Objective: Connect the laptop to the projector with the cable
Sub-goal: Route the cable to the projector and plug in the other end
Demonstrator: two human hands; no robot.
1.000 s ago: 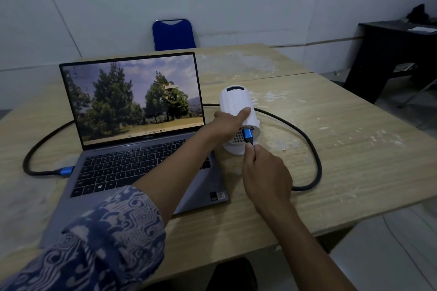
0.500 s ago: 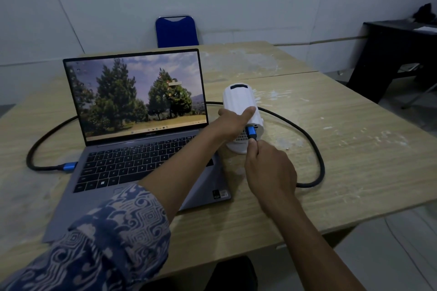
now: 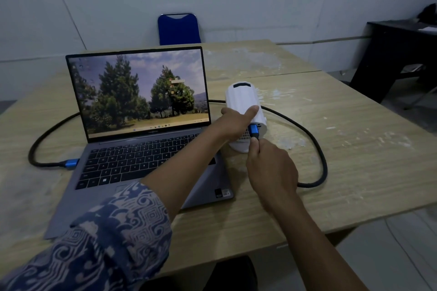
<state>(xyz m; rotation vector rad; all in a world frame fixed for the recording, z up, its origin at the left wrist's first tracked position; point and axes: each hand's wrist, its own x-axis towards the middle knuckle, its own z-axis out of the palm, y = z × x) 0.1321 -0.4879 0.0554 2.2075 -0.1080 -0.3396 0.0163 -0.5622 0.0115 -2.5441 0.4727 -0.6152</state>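
Observation:
An open grey laptop (image 3: 144,149) with a tree wallpaper sits on the wooden table (image 3: 354,149). To its right stands a small white projector (image 3: 243,99). My left hand (image 3: 234,123) grips the projector's near side. My right hand (image 3: 269,168) pinches the blue plug (image 3: 254,130) of the black cable (image 3: 316,146) against the projector's back face. The cable loops right, passes behind the laptop and ends in a second blue plug (image 3: 71,162) at the laptop's left edge.
A blue chair (image 3: 178,28) stands behind the table at the far side. A dark desk (image 3: 392,54) stands at the right against the wall. The table's front edge runs just below my forearms, with floor tiles at the lower right.
The view has shifted slightly. My hands keep the same hold on projector and plug; the plug sits a little closer against the projector's back.

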